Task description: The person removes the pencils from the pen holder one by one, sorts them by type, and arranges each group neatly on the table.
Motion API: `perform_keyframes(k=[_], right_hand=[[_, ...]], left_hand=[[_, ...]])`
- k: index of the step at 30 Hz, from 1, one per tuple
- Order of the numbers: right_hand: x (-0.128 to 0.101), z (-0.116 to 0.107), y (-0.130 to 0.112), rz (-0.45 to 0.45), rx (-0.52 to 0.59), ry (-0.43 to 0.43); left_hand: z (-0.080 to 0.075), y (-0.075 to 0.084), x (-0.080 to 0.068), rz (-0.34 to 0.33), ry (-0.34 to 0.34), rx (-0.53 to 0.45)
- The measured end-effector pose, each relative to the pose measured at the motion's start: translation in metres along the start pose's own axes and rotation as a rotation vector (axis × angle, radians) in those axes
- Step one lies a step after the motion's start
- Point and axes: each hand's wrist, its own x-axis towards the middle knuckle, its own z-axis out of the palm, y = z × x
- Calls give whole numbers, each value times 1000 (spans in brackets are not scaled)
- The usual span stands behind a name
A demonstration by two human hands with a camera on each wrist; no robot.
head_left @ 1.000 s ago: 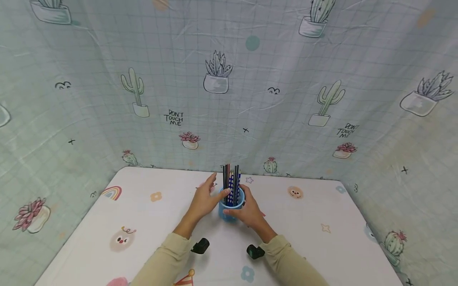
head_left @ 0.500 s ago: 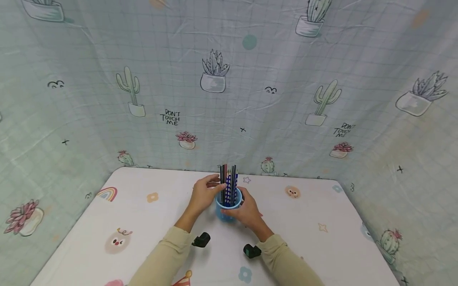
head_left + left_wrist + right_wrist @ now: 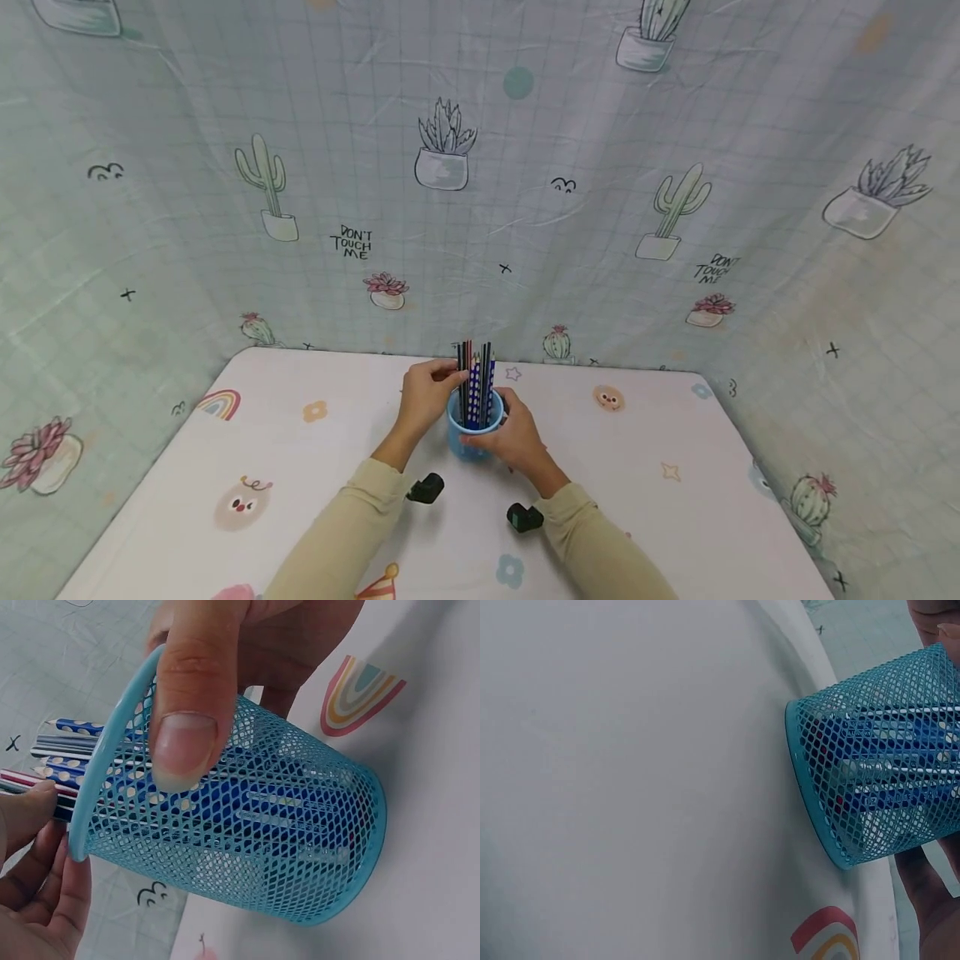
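Note:
A light blue mesh pencil cup (image 3: 467, 448) stands upright on the table, filled with pencils (image 3: 475, 400). Dark blue ones with pale spots, dark ones and a red one stick out above its rim. My right hand (image 3: 519, 432) grips the cup from the right; in the left wrist view its thumb (image 3: 184, 742) presses the mesh wall. At the cup's left, my left hand (image 3: 427, 398) pinches dark pencils (image 3: 66, 806) near the rim with thumb and fingers. How many it pinches is hidden. The right wrist view shows the lower cup (image 3: 877, 765) with pencil ends through the mesh.
The white table (image 3: 300, 467) carries printed pictures such as a rainbow and faces. Behind and at both sides hangs a cactus-print cloth (image 3: 420, 225). Dark wrist devices (image 3: 426, 488) sit below both wrists.
My left hand, spread beside the cup before, has closed its thumb and fingers on pencils. My right hand keeps its grip on the cup. The head view has shifted slightly.

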Motion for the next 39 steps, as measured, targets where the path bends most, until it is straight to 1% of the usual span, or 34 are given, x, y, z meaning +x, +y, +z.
perform_keyframes(k=[7, 12, 17, 21, 27, 32, 35, 39], right_hand=[[3, -1, 0, 10, -40, 4], [4, -3, 1, 16, -33, 5], [4, -4, 1, 3, -24, -1], [5, -4, 0, -5, 9, -5], [6, -4, 0, 7, 6, 7], [6, -1, -1, 15, 14, -8], [5, -2, -3, 25, 21, -16], [4, -3, -5, 34, 22, 0]], left_hand=[[-1, 5, 3, -52, 5, 9], [1, 7, 6, -45, 16, 26], [3, 11, 8, -40, 25, 44], [3, 13, 9, -26, 44, 61], [-2, 16, 9, 16, 81, 47], [-11, 21, 7, 18, 106, 56], [-15, 26, 7, 14, 111, 43], [-21, 33, 8, 38, 109, 10]])
